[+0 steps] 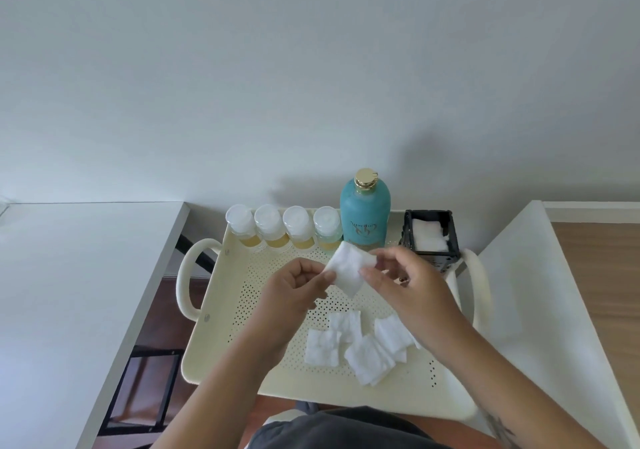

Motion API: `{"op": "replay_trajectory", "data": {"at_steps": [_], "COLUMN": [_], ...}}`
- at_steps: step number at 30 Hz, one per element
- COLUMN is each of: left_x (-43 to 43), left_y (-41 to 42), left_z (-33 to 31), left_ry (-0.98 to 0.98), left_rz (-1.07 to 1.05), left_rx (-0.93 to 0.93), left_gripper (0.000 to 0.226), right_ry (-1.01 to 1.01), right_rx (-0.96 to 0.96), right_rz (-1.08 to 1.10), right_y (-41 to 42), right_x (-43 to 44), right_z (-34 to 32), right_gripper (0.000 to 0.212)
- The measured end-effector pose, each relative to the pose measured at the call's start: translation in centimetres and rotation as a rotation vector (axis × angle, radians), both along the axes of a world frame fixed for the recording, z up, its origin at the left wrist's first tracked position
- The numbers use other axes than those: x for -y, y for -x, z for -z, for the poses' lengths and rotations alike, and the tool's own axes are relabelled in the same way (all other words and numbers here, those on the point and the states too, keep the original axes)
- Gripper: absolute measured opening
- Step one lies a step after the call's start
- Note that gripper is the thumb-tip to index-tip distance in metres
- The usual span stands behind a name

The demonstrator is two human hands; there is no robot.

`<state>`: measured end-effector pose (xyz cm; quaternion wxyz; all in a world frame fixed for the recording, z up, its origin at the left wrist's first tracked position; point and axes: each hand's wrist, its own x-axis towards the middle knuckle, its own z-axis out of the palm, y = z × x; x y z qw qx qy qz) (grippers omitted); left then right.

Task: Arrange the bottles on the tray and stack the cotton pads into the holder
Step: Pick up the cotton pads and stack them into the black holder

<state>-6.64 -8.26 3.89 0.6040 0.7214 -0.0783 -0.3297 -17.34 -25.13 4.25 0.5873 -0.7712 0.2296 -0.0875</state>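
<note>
Head view: a plain pale wall fills the upper half, with white tabletops to either side and wood floor showing in the gaps between them. In the middle sits a cream perforated tray (221, 310) with looped handles. Along its far edge stand four small clear bottles (282, 228) with white caps, shoulder to shoulder, and beside them a tall teal bottle (365, 213) with a gold cap. At the tray's far right corner is a black square holder (446, 244) that already has white pads inside.

Both hands meet above the tray's centre around one square cotton pad (349, 270). The left hand (294, 286) is loosely curled, pinching the pad's left edge between thumb and fingertips. The right hand (412, 286) pinches the right edge the same way, its other fingers relaxed and half folded. The pad hangs in the air, clear of the tray.

Several loose pads (356, 344) lie overlapping on the near part of the tray, just below the hands.

The bottles look done; the stacking seems partway. To do this step well, square the pad flat, let one hand take it, and lower it level into the holder so it lands on the pile without folding or catching the rim.
</note>
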Motion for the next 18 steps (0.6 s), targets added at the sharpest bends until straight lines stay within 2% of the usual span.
{"op": "replay_trajectory", "data": {"at_steps": [2, 4, 6, 12, 18], "left_x": [0.5, 0.9, 1.0, -1.8, -6.8], "left_y": [0.3, 1.2, 0.8, -1.3, -2.9], "left_z": [0.2, -0.4, -0.3, 2.8, 6.1], "left_ry": [0.017, 0.013, -0.03, -0.334, -0.651], "left_rz": [0.019, 0.041, 0.047, -0.04, -0.038], "left_rx": [-0.02, 0.005, 0.033, 0.174, 0.313], "left_gripper": [0.025, 0.031, 0.034, 0.012, 0.01], "right_ry": [-0.15, -0.162, -0.068, 0.266, 0.385], "right_rx": [-0.003, 0.018, 0.023, -0.008, -0.127], "right_rz": [0.038, 0.082, 0.098, 0.239, 0.211], "right_y": [-0.4, 0.1, -0.2, -0.2, -0.5], "right_x": [-0.7, -0.6, 0.5, 7.2, 11.1], "right_z": [0.4, 0.2, 0.1, -1.2, -0.9], "right_gripper": [0.015, 0.005, 0.006, 0.005, 0.02]}}
